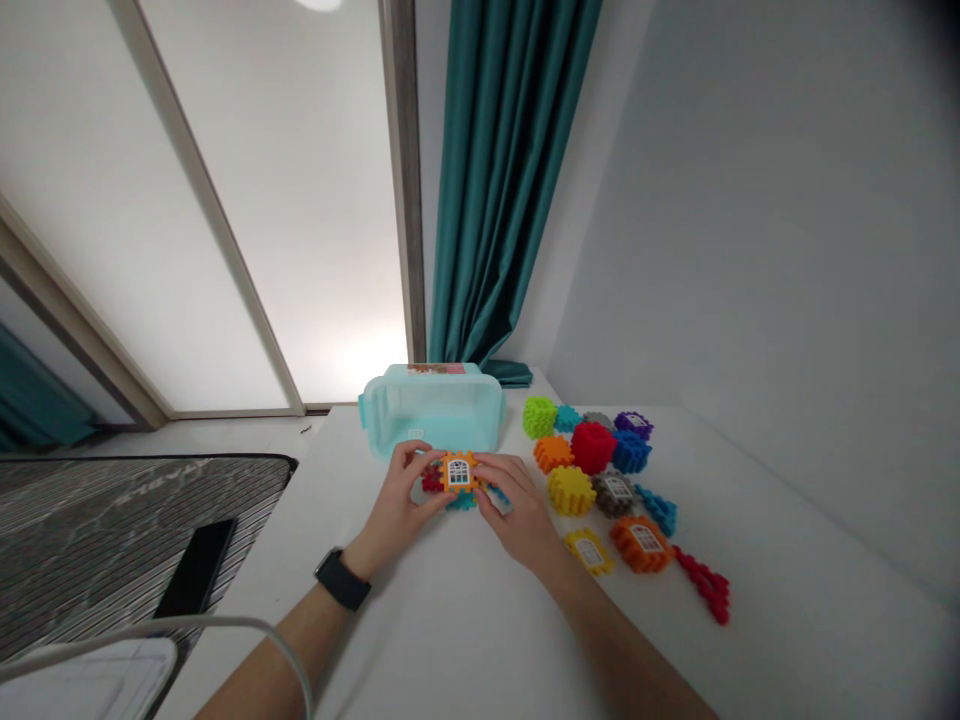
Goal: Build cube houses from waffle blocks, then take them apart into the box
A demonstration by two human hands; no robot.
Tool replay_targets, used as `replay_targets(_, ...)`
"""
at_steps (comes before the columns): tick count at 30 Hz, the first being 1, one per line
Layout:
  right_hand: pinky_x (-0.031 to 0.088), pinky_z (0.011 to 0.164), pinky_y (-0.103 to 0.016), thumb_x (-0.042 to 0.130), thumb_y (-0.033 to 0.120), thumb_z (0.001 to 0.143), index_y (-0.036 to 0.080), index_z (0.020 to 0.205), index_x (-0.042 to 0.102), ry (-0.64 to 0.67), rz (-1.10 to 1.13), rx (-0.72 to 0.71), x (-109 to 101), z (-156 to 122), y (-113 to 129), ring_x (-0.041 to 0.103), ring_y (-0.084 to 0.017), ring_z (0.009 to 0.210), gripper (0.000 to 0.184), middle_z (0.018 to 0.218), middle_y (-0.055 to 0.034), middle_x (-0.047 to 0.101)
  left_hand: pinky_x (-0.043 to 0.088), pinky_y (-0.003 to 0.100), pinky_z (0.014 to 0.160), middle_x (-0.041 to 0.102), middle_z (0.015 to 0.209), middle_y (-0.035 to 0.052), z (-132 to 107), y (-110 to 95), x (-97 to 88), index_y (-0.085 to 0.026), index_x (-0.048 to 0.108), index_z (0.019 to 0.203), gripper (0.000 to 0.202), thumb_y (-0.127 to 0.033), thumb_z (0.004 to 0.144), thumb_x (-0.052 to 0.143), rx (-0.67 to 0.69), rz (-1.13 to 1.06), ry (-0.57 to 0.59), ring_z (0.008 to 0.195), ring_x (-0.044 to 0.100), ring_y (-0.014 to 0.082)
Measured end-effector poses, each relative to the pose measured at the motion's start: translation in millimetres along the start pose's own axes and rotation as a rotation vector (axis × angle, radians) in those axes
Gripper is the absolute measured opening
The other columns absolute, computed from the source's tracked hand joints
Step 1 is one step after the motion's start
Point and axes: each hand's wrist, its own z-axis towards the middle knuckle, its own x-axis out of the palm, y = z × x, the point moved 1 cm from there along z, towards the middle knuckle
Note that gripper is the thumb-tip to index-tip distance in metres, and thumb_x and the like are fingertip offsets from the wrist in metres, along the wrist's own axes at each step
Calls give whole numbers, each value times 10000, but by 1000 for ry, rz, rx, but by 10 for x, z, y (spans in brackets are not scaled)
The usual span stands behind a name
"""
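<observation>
The left grip and right grip are both half-closed, fingertips pressed from opposite sides onto one orange window block. It sits between them, white window facing the camera; whether it touches the surface is hidden. The opposed hold likely steadies its toothed edges.

A teal curtain hangs at 12 o'clock, beyond the white surface. A striped mattress lies at 9 o'clock, with a black phone at its edge near 8. A translucent aqua tub stands at 12 o'clock, just beyond the hands, probably kept within easy reach. Loose toothed blocks spread from 2 to 4 o'clock: a red cube, a lime cube, a yellow block and a red chain. A red piece and a teal piece lie tight against the held block, beneath the grips. A black watch circles the left wrist.
</observation>
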Motion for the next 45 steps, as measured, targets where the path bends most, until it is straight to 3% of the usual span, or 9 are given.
replay_targets(5,506,966,-455,560,194,941,304,1128,684,-8,-8,-26,1,-22,-42,619,-248,1111,249,1176,-80,688,554,408,900,513,1203,85,-4,1,21,-260,623,1219,432,-356,821,762,-41,-67,33,981,591,203)
replay_targets(9,519,897,-417,569,236,950,285,1027,711,-17,23,25,6,-43,-65,641,-237,992,169,1019,-75,706,550,360,831,558,1126,88,14,27,60,-215,679,1085,304,-429,870,694,-94,-204,117,952,596,198)
replay_targets(14,515,780,-345,613,338,909,235,922,702,-39,213,313,97,-51,-76,635,-212,852,137,889,-52,699,530,376,835,597,953,65,48,76,82,-196,715,835,340,-464,957,545,-192,-267,159,904,612,202)
replay_targets(18,489,690,-308,631,439,871,190,858,700,-14,491,568,171,-40,-110,606,-180,732,259,800,-34,689,536,371,831,611,953,58,51,74,94,-206,738,818,345,-473,946,560,-246,-342,149,887,624,194)
replay_targets(22,472,668,-291,670,493,835,174,826,716,-11,660,678,185,-30,-124,578,-161,691,323,742,-20,671,527,349,802,627,1012,75,24,58,125,-194,764,843,353,-484,932,584,-374,-519,190,911,609,197)
replay_targets(28,489,732,-292,747,483,786,175,889,744,-25,890,753,215,-34,-112,601,-165,752,324,812,-31,708,488,350,855,631,1130,114,5,38,144,-152,785,907,376,-511,851,690,-547,-766,235,999,586,227)
replay_targets(36,483,760,-299,760,482,782,179,803,726,3,992,776,180,5,-38,592,-156,756,305,805,-31,692,449,329,832,646,1083,107,11,19,133,-146,779,912,368,-500,831,717,-588,-802,250,971,572,217)
replay_targets(42,487,762,-309,723,489,814,171,930,730,-1,866,758,193,-22,-85,609,-172,774,339,842,-35,706,433,295,744,668,934,70,12,3,125,-138,716,876,370,-504,870,661,-603,-667,245,835,555,174)
replay_targets(45,485,746,-306,689,479,841,162,895,711,1,750,724,198,-38,-122,604,-168,747,321,823,-30,702,428,285,726,641,835,31,14,-33,100,-153,657,800,343,-490,862,664,-554,-597,212,774,542,157)
